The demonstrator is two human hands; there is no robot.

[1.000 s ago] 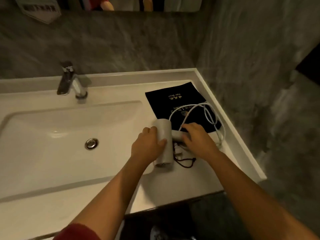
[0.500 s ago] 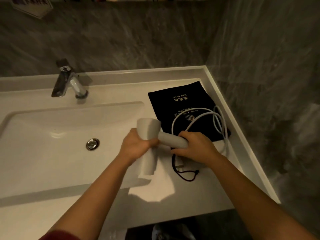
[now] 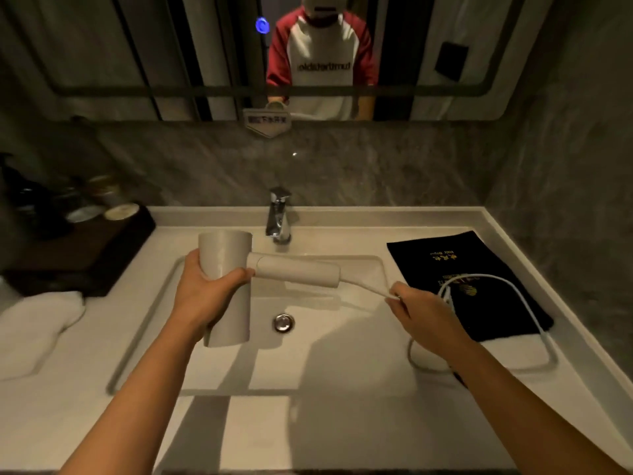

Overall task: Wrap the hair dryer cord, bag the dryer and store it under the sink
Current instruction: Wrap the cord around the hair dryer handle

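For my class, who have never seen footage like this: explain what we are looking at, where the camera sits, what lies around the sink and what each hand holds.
There is no machine here: a person works with two bare hands, and the single camera is worn on the head, looking forward and down. That is why the arms reach in from the bottom edge and the mirror shows the wearer's torso.

The left hand grips the barrel of a white hair dryer above the sink. The right hand pinches the cord close to the handle; the rest loops over a black bag lying flat on the counter to the right. Also visible are a tap, a dark tray of toiletries and a white towel on the left.
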